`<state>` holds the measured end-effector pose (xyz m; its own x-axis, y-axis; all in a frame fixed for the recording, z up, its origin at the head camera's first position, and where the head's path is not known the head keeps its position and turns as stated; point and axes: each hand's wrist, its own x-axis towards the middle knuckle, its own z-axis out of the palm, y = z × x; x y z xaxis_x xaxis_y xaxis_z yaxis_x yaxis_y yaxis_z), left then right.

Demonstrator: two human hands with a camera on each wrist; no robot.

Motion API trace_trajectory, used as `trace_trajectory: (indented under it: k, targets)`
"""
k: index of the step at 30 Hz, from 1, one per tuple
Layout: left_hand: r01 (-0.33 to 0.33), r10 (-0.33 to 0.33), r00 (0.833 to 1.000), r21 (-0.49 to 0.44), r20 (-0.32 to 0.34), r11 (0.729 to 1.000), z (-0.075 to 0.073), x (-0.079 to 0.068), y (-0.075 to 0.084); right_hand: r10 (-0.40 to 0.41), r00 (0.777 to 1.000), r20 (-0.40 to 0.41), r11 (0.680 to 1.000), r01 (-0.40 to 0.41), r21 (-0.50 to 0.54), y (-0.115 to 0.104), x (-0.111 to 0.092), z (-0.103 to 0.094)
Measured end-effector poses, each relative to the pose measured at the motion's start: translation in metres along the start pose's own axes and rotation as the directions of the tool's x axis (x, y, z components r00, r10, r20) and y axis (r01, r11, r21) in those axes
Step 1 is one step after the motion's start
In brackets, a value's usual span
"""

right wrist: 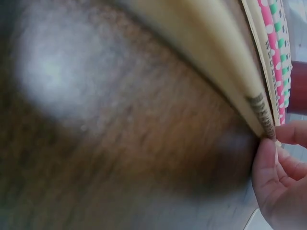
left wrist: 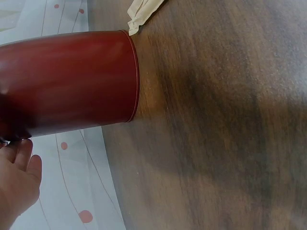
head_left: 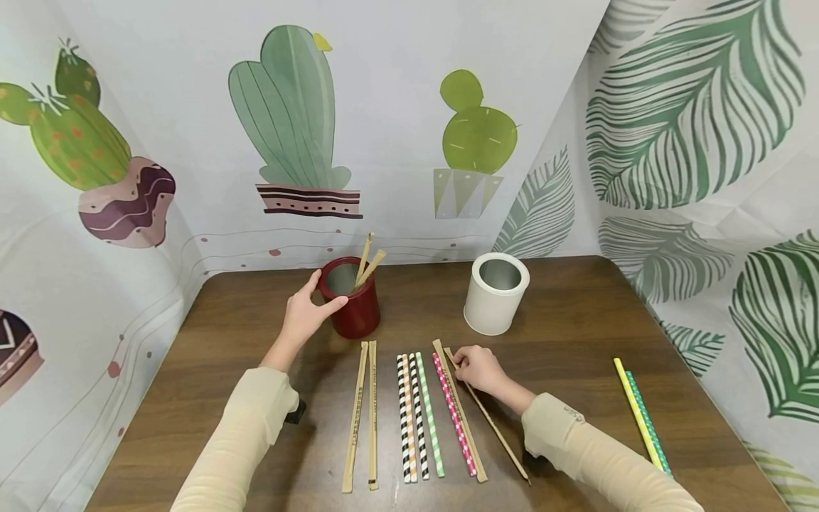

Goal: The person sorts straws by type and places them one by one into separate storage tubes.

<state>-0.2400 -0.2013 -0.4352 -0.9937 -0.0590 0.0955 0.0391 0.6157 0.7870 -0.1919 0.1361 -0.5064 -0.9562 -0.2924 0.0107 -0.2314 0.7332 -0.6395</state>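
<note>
Straw in brown paper, pinched near its far end by the right hand just beside a wrapped neighbour, could knock that askew if swung leftward, while the left hand grips the red can.

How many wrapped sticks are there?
6: two sticks in the red can, two in front of it, one beside the pink straw, one in the right hand; more may be hidden.
</note>
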Motion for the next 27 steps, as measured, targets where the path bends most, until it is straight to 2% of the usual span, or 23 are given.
trace_trajectory:
  k: [5,10,13,21,27]
  targets:
    - [-0.002,0.002,1.000,0.000,0.002,1.000,0.000,0.001,-0.001,0.048,0.996,0.073,0.986,-0.058,0.157,0.004,0.002,-0.003]
    - [-0.005,0.005,1.000,0.004,0.004,1.000,0.000,0.001,-0.001,0.088,0.982,0.170,0.940,-0.138,0.313,0.003,0.004,-0.013]
    - [0.001,-0.001,1.000,0.003,0.005,1.000,0.000,0.001,-0.001,0.083,0.976,0.201,0.912,-0.156,0.380,-0.002,0.007,-0.023]
    - [0.006,-0.006,1.000,0.012,0.016,1.000,-0.001,0.001,-0.001,0.068,0.971,0.228,0.820,-0.184,0.542,-0.019,0.016,-0.047]
    - [0.014,-0.015,1.000,0.014,0.021,1.000,-0.001,0.000,-0.001,0.075,0.975,0.211,0.787,-0.188,0.588,-0.037,0.026,-0.065]
